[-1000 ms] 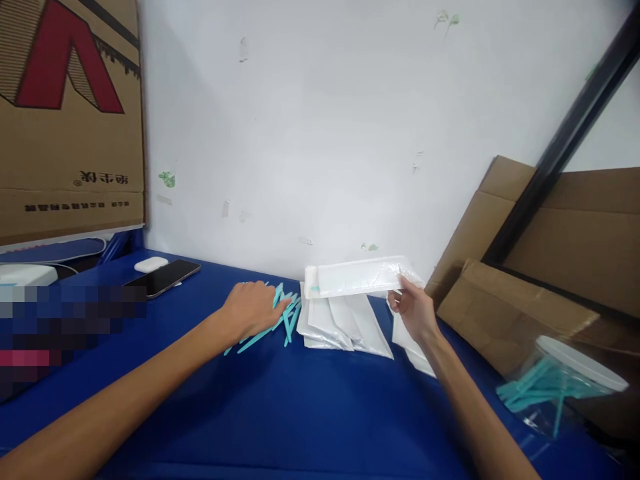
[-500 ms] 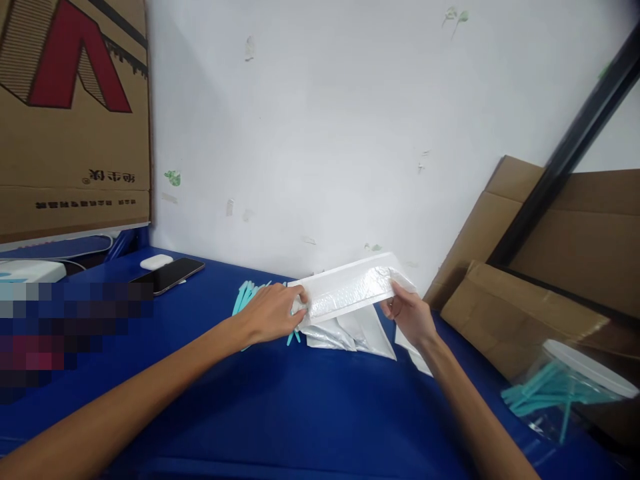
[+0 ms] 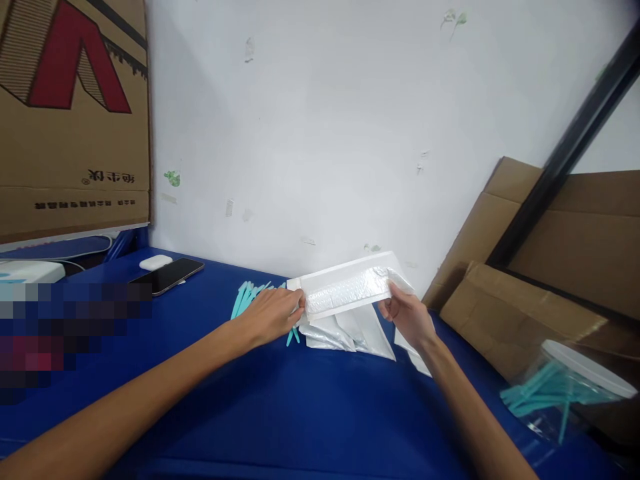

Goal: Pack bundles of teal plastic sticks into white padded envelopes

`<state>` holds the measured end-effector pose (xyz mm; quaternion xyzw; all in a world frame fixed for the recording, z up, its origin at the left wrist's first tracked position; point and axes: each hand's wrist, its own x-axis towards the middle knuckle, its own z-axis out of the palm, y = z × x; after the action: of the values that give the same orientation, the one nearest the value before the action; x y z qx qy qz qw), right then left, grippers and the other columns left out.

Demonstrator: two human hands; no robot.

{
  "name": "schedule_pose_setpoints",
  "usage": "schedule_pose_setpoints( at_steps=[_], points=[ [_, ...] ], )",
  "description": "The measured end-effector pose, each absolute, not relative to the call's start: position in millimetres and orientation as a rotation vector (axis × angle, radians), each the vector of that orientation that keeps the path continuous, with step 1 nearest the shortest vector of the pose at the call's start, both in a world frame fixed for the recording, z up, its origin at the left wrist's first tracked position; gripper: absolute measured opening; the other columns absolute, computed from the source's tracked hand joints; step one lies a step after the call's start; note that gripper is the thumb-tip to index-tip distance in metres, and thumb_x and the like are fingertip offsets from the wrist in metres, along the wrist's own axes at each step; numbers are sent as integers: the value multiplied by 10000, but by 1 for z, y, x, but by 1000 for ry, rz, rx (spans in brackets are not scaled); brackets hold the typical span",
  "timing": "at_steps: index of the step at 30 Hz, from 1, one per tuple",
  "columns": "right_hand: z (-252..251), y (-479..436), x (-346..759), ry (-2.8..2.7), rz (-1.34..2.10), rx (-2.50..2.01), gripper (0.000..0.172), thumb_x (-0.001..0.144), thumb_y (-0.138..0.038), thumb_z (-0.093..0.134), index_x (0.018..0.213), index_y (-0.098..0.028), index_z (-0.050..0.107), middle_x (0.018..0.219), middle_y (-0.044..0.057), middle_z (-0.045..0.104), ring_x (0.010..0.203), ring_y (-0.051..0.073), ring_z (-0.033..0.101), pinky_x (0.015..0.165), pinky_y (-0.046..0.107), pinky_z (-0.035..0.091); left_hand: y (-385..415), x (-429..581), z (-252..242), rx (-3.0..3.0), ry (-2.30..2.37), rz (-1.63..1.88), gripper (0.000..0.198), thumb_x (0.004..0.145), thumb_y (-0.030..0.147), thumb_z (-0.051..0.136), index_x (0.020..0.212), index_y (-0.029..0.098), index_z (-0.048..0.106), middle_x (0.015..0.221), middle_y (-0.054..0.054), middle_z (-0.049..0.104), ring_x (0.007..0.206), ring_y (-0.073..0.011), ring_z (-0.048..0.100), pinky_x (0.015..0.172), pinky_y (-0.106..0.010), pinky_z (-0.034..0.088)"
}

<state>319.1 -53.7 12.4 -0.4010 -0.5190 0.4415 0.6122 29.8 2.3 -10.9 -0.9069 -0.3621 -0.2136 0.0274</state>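
One white bubble mailer (image 3: 347, 290), pinched at opposite ends by left hand (image 3: 273, 313) and right hand (image 3: 410, 319). Held slanted above other white mailers (image 3: 373, 330), near turquoise sticks (image 3: 243, 298) on blue table (image 3: 320, 413).

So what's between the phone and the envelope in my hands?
In the head view, teal sticks lie between the phone and the envelope, partly hidden by your left hand.

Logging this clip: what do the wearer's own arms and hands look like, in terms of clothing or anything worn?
The left hand and right hand are bare, with no gloves. Both forearms are bare too: no sleeve, watch, bracelet or cable shows on either. No rings or markings can be made out.
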Motion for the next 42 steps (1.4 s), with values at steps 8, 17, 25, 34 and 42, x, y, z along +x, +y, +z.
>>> schedule_pose_setpoints(
  at_steps=[8,17,25,34,42],
  points=[
    [9,-53,320,-1281,1027,-894,264,833,-445,643,782,-196,569,533,-43,466,445,96,427,427,242,271,4,32,-16,-2713,-1156,-558,251,864,254,429,1002,209,633,786,-70,695,740,-271,660,568,-308,366],
    [9,-52,322,-1291,984,-924,296,842,-471,632,747,-202,553,489,-49,420,444,99,423,420,230,291,2,35,-21,-2777,-1116,-722,180,915,272,400,994,193,541,900,-46,678,680,-203,618,543,-285,327],
    [7,-51,323,-1306,909,-913,263,827,-451,661,853,-198,596,571,-52,446,469,93,468,408,213,316,0,33,-14,-2785,-1192,-944,145,936,254,372,939,213,512,812,-29,643,679,-187,594,548,-277,323],
    [20,-48,366,-990,281,-888,234,756,-387,686,821,-183,593,596,-58,529,410,74,464,356,189,316,15,16,3,-2534,-1298,-1232,242,979,384,318,966,228,503,786,1,619,603,-156,543,535,-267,307],
    [22,-52,423,-599,-181,-1022,205,755,-294,540,870,-146,623,719,7,618,477,103,538,347,188,379,21,5,14,-2317,-1341,-1675,241,971,381,324,931,223,502,773,18,590,592,-133,514,576,-267,352]
  ],
)
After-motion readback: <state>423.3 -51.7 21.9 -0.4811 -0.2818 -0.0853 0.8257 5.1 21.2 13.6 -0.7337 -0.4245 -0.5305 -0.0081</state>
